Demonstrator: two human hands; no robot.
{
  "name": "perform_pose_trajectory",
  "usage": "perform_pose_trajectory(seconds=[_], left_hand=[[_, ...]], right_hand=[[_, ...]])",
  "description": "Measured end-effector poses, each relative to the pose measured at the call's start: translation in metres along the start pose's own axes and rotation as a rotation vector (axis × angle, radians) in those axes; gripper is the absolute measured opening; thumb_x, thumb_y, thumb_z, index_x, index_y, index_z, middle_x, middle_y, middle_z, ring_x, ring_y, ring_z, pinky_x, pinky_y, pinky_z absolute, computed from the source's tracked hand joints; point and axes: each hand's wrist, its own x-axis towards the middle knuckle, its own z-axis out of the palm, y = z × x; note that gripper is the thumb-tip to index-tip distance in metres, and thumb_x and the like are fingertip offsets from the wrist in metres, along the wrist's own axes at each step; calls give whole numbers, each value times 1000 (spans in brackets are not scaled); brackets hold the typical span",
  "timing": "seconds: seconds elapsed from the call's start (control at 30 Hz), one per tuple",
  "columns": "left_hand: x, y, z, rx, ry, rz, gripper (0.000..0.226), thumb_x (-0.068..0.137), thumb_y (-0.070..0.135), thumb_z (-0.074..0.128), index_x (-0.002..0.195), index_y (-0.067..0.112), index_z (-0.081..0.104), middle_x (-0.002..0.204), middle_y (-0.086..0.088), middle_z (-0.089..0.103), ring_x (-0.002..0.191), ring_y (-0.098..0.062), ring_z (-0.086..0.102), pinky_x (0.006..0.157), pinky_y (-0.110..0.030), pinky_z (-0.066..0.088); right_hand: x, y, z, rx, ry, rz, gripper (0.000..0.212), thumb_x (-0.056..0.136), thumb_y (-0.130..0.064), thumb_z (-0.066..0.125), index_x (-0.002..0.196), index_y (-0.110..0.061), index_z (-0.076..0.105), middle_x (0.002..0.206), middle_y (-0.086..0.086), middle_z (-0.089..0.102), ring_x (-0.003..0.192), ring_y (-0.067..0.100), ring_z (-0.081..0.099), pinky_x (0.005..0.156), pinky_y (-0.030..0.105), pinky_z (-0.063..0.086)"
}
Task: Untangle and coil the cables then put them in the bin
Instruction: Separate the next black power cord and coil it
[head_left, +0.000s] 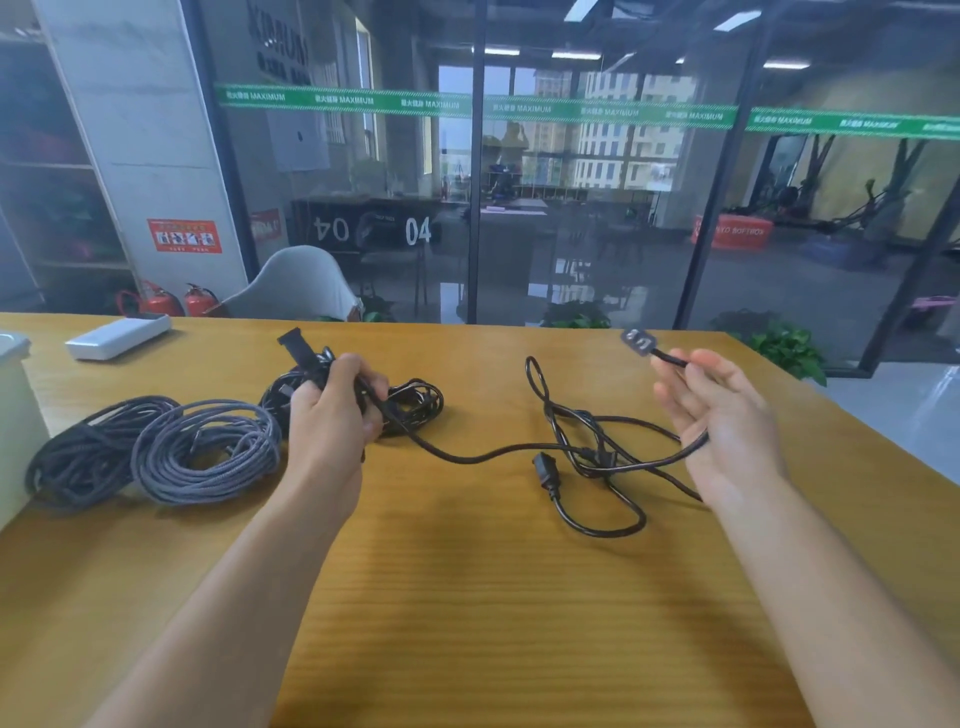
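While the left hand (332, 410) is clenched round a knotted bundle of black power cord (410, 402) near the table's far edge, the right hand (719, 410) pinches the same cord just behind its flat plug (640, 342), the remaining fingers spread loosely and a loop of the cord running across the palm. Between the two hands the power cable (597, 452) lies in slack crossings on the wooden table (493, 597), with its socket-end connector (546, 470) resting near the middle.

It looks rubbery and fairly stiff, likely to hold its kinks and spring back out of a coil unless pinned. It should be light, so weight is no concern; snagging is, since the bulky moulded ends would catch in any loop they are pulled through. Holding just behind a plug, as the right hand does, seems the sound place, feeding that end back through the crossings instead of tugging the middle.

Toward the left edge sit two already wound coils, a black braided one (88, 447) and a grey braided one (208, 449), softer-looking and floppier. At the far-left edge a pale bin (15, 405) is partly visible, and a white box (118, 336) lies by the far edge.
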Motion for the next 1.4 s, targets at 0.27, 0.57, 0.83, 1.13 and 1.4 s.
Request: perform_pose_trajectory(seconds=[0.27,0.57,0.83,1.13,1.4], left_hand=[[-2,-4,2,32,-63,25,29,106,34,52,82,19,59,69,-1,59,53,-15,38,60,-32,33],[-11,-4,9,76,-241,9,32,107,32,50,77,18,52,64,-3,45,60,-18,40,67,-38,33],[-20,-1,15,-56,-405,-76,35,109,33,49,80,15,51,65,-3,38,57,-22,45,63,-35,40],[-45,21,24,-115,-686,-155,39,102,39,46,68,21,43,54,4,24,46,-13,16,46,-29,12],[-47,28,20,-77,-806,-169,42,99,37,44,60,22,40,47,8,25,40,-10,18,41,-24,15]], right_hand=[[10,-2,-9,-286,14,-63,22,103,-2,56,106,-21,67,114,-1,78,106,15,74,89,30,53],[13,12,-19,-1280,39,-811,56,88,12,42,132,-16,63,139,2,56,137,25,45,120,43,30],[-80,47,34,-1112,-1022,-450,40,107,-53,48,141,-35,59,129,-25,64,127,0,55,105,22,42],[-44,62,27,-1454,-1160,-542,46,105,-62,31,95,-32,65,86,-17,63,84,4,56,104,31,36],[-13,37,11,-1387,-867,-556,41,90,-69,49,87,-35,70,91,-21,61,95,4,50,88,24,31]])
